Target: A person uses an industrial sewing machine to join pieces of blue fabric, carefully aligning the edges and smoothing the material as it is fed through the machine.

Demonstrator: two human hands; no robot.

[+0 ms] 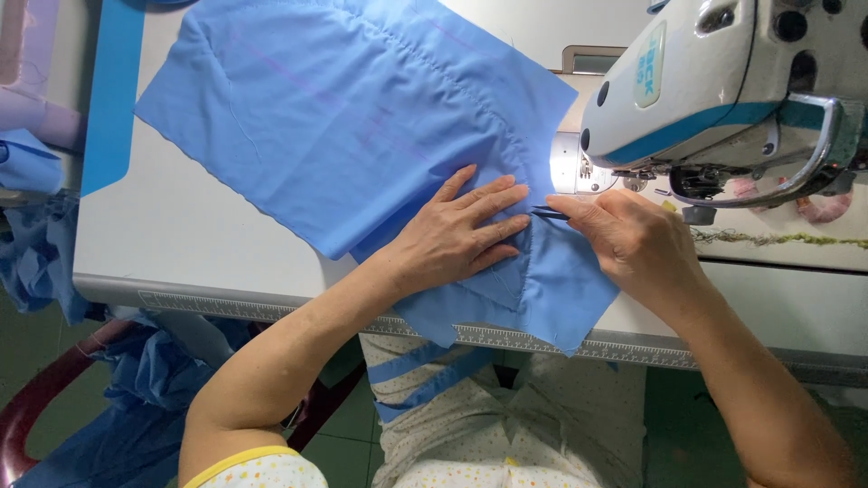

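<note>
The step looks like aligning a seam: the left hand (457,237) lies flat, fingers spread, pressing the blue fabric (344,117) at the table's centre, while the right hand (633,239), at its 3 o'clock, pinches a thin dark tool (550,214). Feeding toward the single sewing machine (723,81) at 1 o'clock would call for keeping edges matched. Two hands, one tool, one machine.

Bare table (190,226) left of the cloth (344,117); sewing machine (723,90) (bulky) blocking right.
</note>
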